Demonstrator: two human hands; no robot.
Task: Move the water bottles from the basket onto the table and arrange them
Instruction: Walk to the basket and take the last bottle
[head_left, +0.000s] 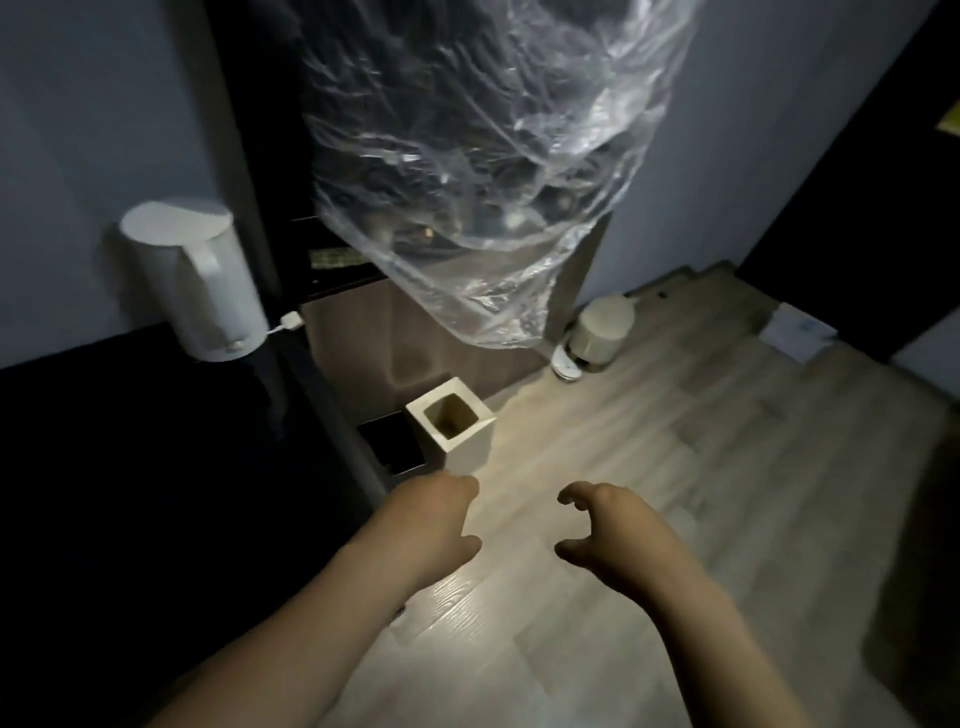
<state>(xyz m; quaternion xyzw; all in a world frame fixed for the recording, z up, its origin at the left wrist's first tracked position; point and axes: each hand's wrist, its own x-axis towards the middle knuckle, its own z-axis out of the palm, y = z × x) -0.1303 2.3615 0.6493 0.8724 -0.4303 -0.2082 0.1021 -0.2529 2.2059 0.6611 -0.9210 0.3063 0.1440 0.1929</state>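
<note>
Where the water bottles are lying, and which way they are pointing, the view is not showing; no basket is coming into it either.

Both bare forearms are reaching forward from the bottom edge, out over a pale wooden floor (675, 441). The left hand (439, 525) is hanging palm down with its knuckles up, fingers bent loosely downward and the thumb standing out to the side. Its grip is released, holding nothing. The right hand (618, 535) is held beside it, a gap apart, at about the same height. Its fingers (571, 496) are hooking into a loose claw, with the thumb spread well below them. That grip is slack too, closing on nothing.

Just beyond the left hand a square white container (454, 431) is standing upright on the floor, mouth open to the top. Whether the knuckles are touching it I cannot tell. To the left a dark counter (130, 441) is carrying a white kettle (200, 280), upright, handle facing right, with a small white plug (291, 321) lying beside its base. A large clear plastic bag (467, 182) is hanging down from the top of the view, in front of a dark opening. Against the far wall a small round white bin (597, 332) is sitting on the floor, and a white box (800, 332) is lying well to its right.
</note>
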